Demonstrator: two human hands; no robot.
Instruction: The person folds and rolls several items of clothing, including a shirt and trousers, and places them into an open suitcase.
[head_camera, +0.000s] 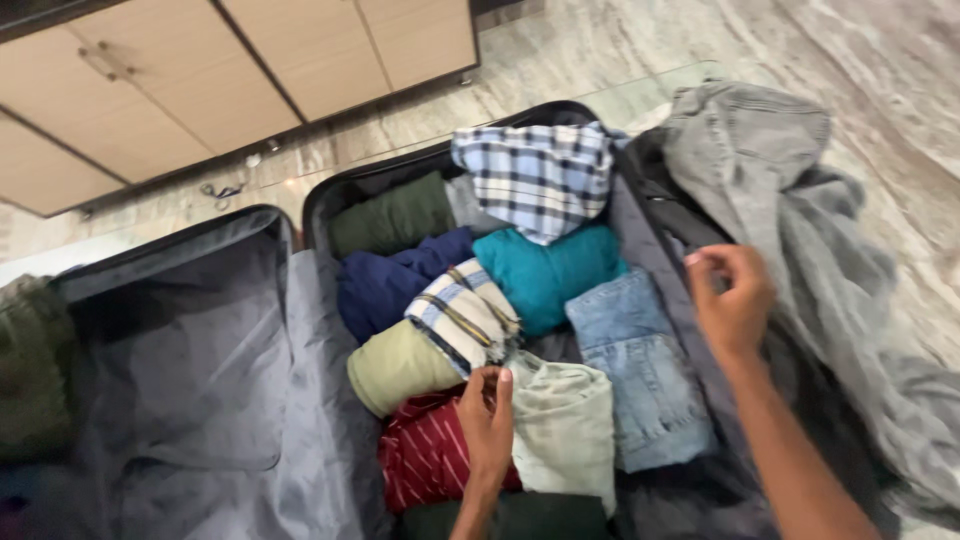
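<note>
Pinching the pale green roll (565, 425) in the suitcase (320, 300), left hand (487, 420) lies nearer than half-curled, empty right hand (733, 300).

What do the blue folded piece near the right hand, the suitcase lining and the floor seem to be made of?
Blue folded piece: likely denim, faded, with visible seams. Suitcase lining: thin grey synthetic fabric, slightly shiny and wrinkled. Floor: polished stone or marble-look tile, with veining and reflections. The right hand hovers beside the denim; the left hand rests on the rolled clothes.
</note>
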